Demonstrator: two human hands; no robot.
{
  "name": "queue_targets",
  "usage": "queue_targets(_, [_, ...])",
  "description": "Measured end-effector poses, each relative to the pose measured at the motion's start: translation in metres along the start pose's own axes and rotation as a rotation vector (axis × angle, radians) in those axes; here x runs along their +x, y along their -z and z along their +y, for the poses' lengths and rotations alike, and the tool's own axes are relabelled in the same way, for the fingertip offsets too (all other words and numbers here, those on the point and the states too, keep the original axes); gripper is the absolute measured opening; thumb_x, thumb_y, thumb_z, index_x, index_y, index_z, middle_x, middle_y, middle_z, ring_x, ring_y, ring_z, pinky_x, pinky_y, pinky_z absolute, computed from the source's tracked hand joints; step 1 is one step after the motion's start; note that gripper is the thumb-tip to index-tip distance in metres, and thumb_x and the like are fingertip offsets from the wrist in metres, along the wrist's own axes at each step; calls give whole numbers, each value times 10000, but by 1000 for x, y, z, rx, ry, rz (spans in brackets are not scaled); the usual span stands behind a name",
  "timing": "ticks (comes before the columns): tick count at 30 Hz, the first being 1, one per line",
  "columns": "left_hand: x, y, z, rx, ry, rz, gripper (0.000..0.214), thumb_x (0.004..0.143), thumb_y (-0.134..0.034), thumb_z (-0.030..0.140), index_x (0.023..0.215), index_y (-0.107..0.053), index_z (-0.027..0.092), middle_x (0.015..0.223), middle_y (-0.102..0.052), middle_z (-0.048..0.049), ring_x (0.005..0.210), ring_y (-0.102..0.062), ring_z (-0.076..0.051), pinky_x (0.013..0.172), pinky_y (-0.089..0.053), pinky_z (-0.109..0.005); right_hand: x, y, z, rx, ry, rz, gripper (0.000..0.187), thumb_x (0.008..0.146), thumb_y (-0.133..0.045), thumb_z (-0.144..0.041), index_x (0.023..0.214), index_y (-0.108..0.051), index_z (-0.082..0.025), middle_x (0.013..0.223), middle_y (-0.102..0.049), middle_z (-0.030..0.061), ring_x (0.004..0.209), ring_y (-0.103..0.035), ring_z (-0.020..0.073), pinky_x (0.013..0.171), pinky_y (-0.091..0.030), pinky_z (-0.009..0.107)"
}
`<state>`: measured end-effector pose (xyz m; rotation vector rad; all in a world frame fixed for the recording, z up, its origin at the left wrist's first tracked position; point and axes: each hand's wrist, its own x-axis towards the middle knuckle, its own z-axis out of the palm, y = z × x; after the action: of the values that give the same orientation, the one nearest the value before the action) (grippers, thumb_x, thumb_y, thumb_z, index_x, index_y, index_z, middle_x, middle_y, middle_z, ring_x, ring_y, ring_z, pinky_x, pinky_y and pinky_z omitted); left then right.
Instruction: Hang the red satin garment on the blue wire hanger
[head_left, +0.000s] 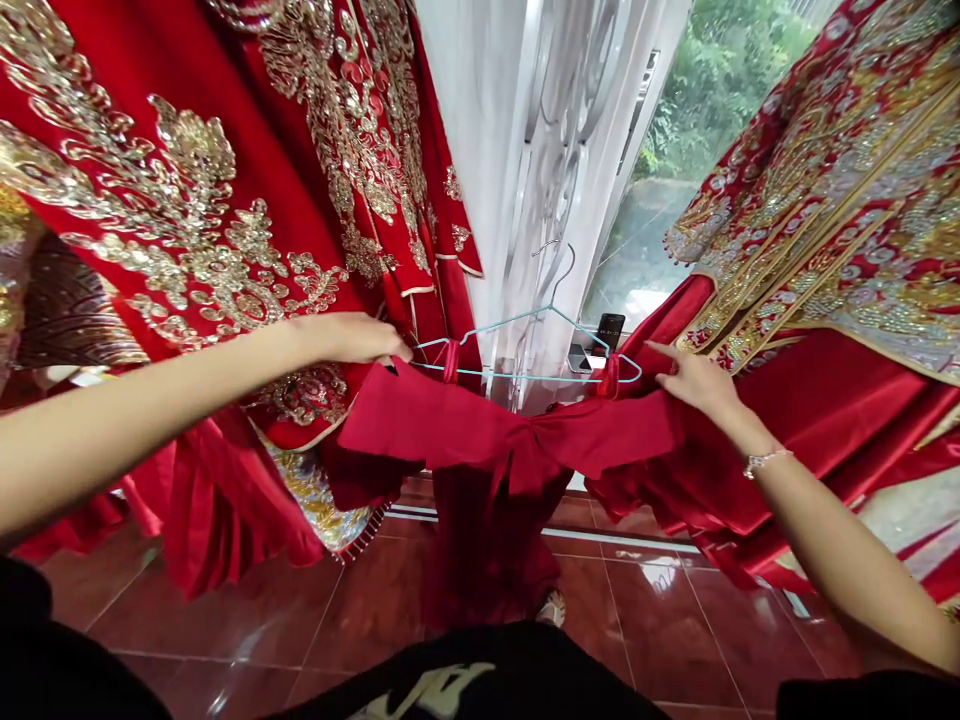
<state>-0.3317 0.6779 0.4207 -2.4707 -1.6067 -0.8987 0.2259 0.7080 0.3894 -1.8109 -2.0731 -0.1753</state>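
Fingers (pixel 382 345) seemingly pinch the red waistband (pixel 510 425), running level sideways.

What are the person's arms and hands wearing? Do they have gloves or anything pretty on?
No gloves, and both forearms are bare with no sleeves on them. The right hand has a thin, shiny chain bracelet at the wrist. The left hand shows no jewellery.

Nothing clearly legible, only a pale, partly hidden logo (pixel 427 692) on a black shirt (pixel 480 670) and tiny unreadable marks on a phone screen (pixel 610 328).
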Motion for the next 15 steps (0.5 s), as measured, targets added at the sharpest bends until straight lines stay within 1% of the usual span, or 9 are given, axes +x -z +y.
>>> queue_targets(1, [15, 5, 3, -12, -15, -128, 162, 849, -555, 237, 743, -676, 217, 819, -686, -41, 888, -672, -224, 869, -483, -357, -1, 11, -7, -91, 67, 25, 682, 754, -640, -244, 1428, -557, -310, 929, -730, 52, 810, -687, 268, 728, -529, 383])
queue_targets(2, [29, 9, 8, -23, -25, -231, 161, 845, -550, 225, 738, -668, 200, 838, -677, -48, 927, -667, -228, 896, -473, -372, -3, 19, -15, -158, 159, 34, 732, 748, -627, -218, 1462, -514, -335, 1036, -715, 63, 836, -682, 268, 692, -520, 364])
queue_targets(3, [43, 13, 15, -36, -44, -317, 159, 836, -551, 214, 722, -658, 186, 830, -664, -51, 945, -661, -230, 919, -463, -386, -4, 26, -24, -204, 257, 31, 746, 743, -608, -186, 1462, -508, -356, 1129, -688, 69, 855, -678, 261, 652, -503, 339])
queue_targets(5, [66, 18, 34, -55, -123, -439, 148, 790, -575, 190, 654, -633, 173, 739, -620, -38, 909, -653, -227, 953, -448, -410, -5, 36, -42, -248, 416, 8, 697, 737, -570, -127, 1387, -586, -378, 1249, -640, 68, 885, -670, 241, 593, -457, 295])
queue_targets(7, [81, 23, 55, -38, -252, -563, 135, 722, -603, 171, 588, -610, 177, 636, -564, -14, 832, -641, -220, 970, -443, -426, -4, 43, -58, -270, 504, -28, 599, 751, -540, -96, 1267, -681, -366, 1285, -629, 61, 912, -663, 226, 580, -430, 274])
queue_targets(9, [90, 30, 73, 33, -349, -650, 118, 688, -600, 172, 571, -610, 191, 606, -555, -6, 792, -633, -218, 962, -452, -419, -3, 52, -70, -337, 543, -76, 492, 791, -515, -103, 1168, -736, -328, 1276, -643, 68, 942, -658, 220, 586, -420, 267])
queue_targets(11, [96, 39, 84, 155, -381, -676, 117, 694, -570, 178, 597, -631, 204, 628, -588, -15, 791, -635, -219, 934, -466, -391, -2, 64, -79, -449, 551, -141, 433, 838, -470, -114, 1108, -761, -286, 1247, -664, 83, 969, -659, 219, 581, -404, 264])
queue_targets(13, [101, 48, 90, 301, -394, -689, 149, 703, -534, 170, 645, -665, 211, 664, -627, -26, 795, -639, -215, 915, -471, -367, 0, 77, -86, -531, 516, -191, 439, 868, -424, -117, 1100, -765, -266, 1262, -666, 89, 970, -668, 219, 568, -386, 268])
queue_targets(15, [107, 54, 92, 416, -406, -696, 180, 706, -517, 172, 698, -694, 207, 696, -656, -29, 794, -640, -209, 901, -474, -356, 1, 88, -93, -564, 455, -212, 457, 875, -406, -117, 1123, -759, -270, 1294, -659, 81, 931, -679, 216, 564, -380, 277])
